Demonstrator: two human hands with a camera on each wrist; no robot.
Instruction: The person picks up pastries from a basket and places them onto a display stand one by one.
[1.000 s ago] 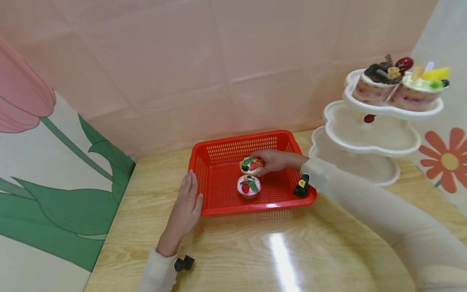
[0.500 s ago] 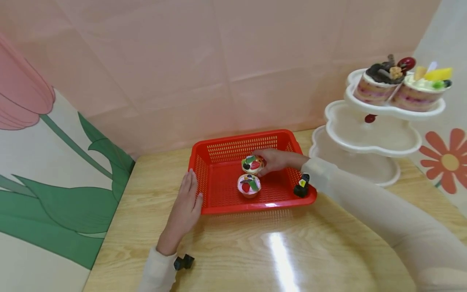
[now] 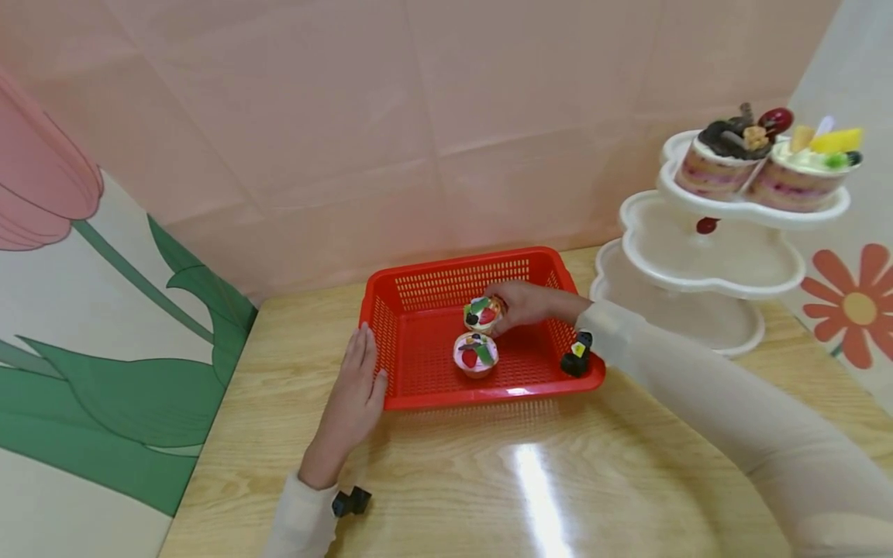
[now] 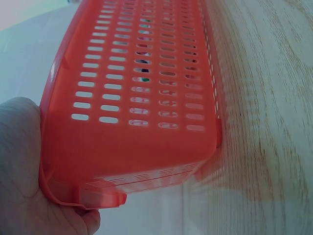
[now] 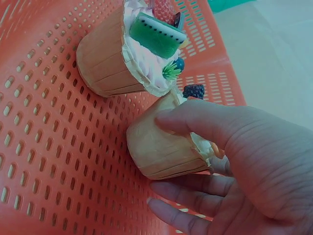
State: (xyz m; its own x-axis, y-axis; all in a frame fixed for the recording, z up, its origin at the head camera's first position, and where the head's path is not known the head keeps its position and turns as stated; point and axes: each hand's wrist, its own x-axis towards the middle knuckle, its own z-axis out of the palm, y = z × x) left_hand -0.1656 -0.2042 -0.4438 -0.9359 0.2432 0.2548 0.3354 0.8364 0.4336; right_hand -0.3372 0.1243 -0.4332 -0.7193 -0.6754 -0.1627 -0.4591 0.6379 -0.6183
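In the head view my right hand [image 3: 522, 303] reaches into a red plastic basket [image 3: 446, 399] and grips a toy cupcake [image 3: 481, 314] topped with fruit. In the right wrist view, the thumb presses on that cupcake's pale paper cup [image 5: 161, 144], with the other fingers on its far side. The held cupcake leans. Close in front of it, a second toy cupcake [image 3: 476, 355] with pink cream, a strawberry and a green slice stands on the basket floor. My left hand [image 3: 354, 395] rests against the basket's front left corner, its fingers straight along the left rim.
A white three-tier cake stand [image 3: 711, 256] stands to the right of the basket. Its top tier bears a chocolate-topped toy cake [image 3: 718, 167] and a fruit-topped toy cake [image 3: 802, 174]. The wooden table [image 3: 446, 488] extends in front; a pink cloth [image 3: 314, 139] hangs behind.
The right hand and its cupcake have shifted very slightly away and to the right inside the basket. The left hand, the other cupcake and the basket stay as they were.
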